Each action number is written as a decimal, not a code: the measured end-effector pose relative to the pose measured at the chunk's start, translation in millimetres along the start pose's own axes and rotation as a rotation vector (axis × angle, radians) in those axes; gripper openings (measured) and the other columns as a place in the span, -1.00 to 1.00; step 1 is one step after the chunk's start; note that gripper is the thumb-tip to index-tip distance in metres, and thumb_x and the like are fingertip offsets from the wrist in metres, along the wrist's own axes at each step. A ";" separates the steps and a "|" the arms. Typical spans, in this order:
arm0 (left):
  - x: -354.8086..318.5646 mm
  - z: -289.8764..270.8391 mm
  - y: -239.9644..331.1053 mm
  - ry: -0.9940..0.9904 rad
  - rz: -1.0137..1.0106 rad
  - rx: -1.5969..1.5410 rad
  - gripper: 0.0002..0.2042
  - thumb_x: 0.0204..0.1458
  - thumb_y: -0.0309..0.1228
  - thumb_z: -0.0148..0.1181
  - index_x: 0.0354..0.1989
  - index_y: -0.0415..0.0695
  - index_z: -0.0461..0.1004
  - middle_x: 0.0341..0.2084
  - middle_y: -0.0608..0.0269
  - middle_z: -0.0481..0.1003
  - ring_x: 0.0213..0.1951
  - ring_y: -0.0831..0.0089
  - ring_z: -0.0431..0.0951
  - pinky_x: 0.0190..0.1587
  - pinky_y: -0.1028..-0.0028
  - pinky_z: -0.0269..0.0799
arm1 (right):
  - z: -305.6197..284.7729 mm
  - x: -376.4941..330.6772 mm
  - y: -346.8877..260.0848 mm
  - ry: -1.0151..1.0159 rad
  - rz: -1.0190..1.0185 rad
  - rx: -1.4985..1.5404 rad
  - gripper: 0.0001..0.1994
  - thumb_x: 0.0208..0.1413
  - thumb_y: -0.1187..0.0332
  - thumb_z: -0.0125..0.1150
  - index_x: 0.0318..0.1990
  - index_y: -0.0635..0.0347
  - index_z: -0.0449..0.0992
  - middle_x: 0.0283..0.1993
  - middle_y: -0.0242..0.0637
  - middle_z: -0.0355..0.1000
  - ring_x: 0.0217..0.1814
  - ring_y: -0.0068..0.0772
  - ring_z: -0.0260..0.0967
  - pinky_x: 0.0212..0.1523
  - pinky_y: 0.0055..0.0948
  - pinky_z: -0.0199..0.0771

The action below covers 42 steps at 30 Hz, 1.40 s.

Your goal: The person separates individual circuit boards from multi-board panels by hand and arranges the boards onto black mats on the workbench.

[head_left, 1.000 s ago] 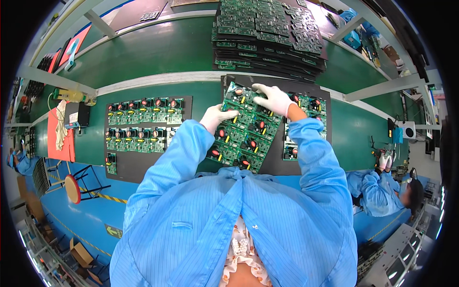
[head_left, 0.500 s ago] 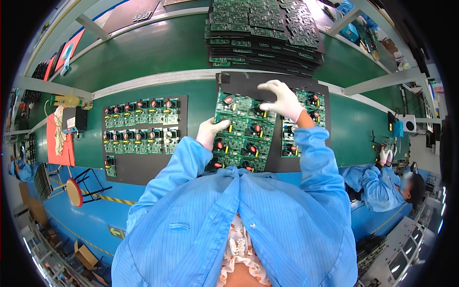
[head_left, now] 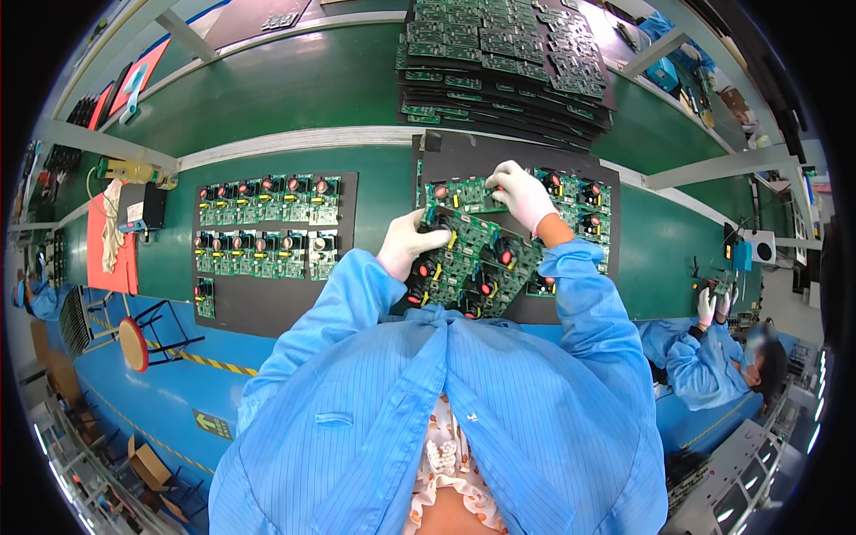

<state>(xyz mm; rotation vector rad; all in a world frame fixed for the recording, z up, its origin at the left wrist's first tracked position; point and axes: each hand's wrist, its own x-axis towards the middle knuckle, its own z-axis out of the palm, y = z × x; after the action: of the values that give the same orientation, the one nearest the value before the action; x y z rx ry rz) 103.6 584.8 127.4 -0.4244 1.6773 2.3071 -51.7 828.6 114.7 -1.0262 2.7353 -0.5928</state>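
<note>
My left hand (head_left: 410,243), in a white glove, grips the upper left edge of a green circuit board panel (head_left: 474,266) crowded with red, black and yellow parts. The panel slants in front of my chest. Along its far edge, a narrow strip of circuit boards (head_left: 465,193) lies at a different angle from the panel. My right hand (head_left: 522,198), also gloved, has its fingers closed on the right end of that strip. Whether strip and panel are still joined is hard to see. Under them lies a black sheet (head_left: 464,152), with more circuit boards (head_left: 590,225) on its right side.
Rows of small circuit boards (head_left: 267,203) sit on another black sheet (head_left: 259,308) to the left. Beyond the white ledge rises a tall stack of board-laden sheets (head_left: 508,80). A black box (head_left: 143,209) stands far left. At right, a co-worker (head_left: 709,357) handles something small.
My right hand has closed on the far strip, which now sits at an angle to the panel. The panel has turned and tilted, with my left hand still on it.
</note>
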 end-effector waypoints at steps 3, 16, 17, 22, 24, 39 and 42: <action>6.8 -5.6 -8.8 0.030 -0.032 -0.005 -0.67 -0.03 -0.37 0.36 -0.10 -0.29 0.57 -0.31 0.21 0.60 -0.31 0.50 0.52 -0.12 0.55 0.41 | -3.1 5.9 5.8 0.007 0.012 -0.027 -0.81 0.06 0.38 0.26 -0.14 0.02 0.59 -0.01 -0.42 0.37 -0.13 -0.27 0.45 -0.05 -0.37 0.47; 6.9 -9.0 -9.2 0.068 -0.040 -0.012 -0.63 0.04 -0.35 0.31 -0.02 -0.30 0.51 -0.20 0.17 0.56 -0.15 0.45 0.48 0.00 0.52 0.33 | -27.5 -61.4 -67.9 -0.030 0.014 -0.081 -0.71 0.07 0.31 0.27 -0.03 0.00 0.49 -0.09 -0.36 0.38 -0.16 -0.24 0.45 -0.13 -0.34 0.49; 5.3 -8.1 -12.5 0.068 -0.040 -0.012 -0.63 0.04 -0.35 0.31 -0.02 -0.30 0.51 -0.20 0.17 0.56 -0.15 0.45 0.48 0.00 0.52 0.33 | -25.6 -63.0 -68.9 -0.030 0.014 -0.080 -0.71 0.07 0.31 0.27 -0.03 0.00 0.49 -0.09 -0.36 0.38 -0.16 -0.24 0.45 -0.13 -0.34 0.49; -3.2 -13.7 -50.4 0.047 0.253 -0.090 -0.59 -0.01 -0.38 0.36 -0.01 -0.32 0.50 -0.19 0.14 0.57 -0.14 0.41 0.50 0.02 0.49 0.35 | -17.2 -64.9 -72.0 -0.061 -0.033 -0.316 -0.69 0.09 0.29 0.25 -0.02 0.06 0.42 -0.15 -0.30 0.38 -0.18 -0.20 0.44 -0.19 -0.31 0.49; -11.7 -22.5 -63.0 0.036 0.031 -0.031 -0.54 -0.08 -0.38 0.42 0.00 -0.31 0.50 -0.20 0.12 0.59 -0.17 0.42 0.53 0.00 0.51 0.39 | -8.1 -72.8 -69.3 -0.059 -0.035 -0.330 -0.70 0.09 0.29 0.24 -0.03 0.08 0.41 -0.17 -0.28 0.37 -0.21 -0.18 0.44 -0.21 -0.28 0.49; -41.4 -5.3 -48.6 0.098 -0.064 0.266 -0.42 -0.19 -0.36 0.51 0.05 -0.31 0.47 -0.21 0.05 0.60 -0.23 0.42 0.58 -0.09 0.49 0.49 | -0.1 -62.5 -60.4 -0.102 0.022 -0.208 -0.74 0.16 0.25 0.20 -0.05 0.11 0.42 -0.17 -0.22 0.41 -0.19 -0.16 0.47 -0.17 -0.25 0.52; -36.6 -3.5 -57.3 0.106 -0.015 0.223 -0.40 -0.20 -0.35 0.52 0.06 -0.30 0.47 -0.22 0.05 0.60 -0.24 0.42 0.58 -0.09 0.48 0.49 | 5.7 -61.2 -50.5 -0.070 0.030 -0.213 -0.72 0.15 0.24 0.20 -0.04 0.11 0.44 -0.16 -0.22 0.42 -0.18 -0.16 0.48 -0.16 -0.25 0.51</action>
<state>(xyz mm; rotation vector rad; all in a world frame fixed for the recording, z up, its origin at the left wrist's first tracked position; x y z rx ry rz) 159.1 597.5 90.0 -0.5163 1.9474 2.0893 26.1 832.6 131.3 -1.0260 2.7909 -0.2588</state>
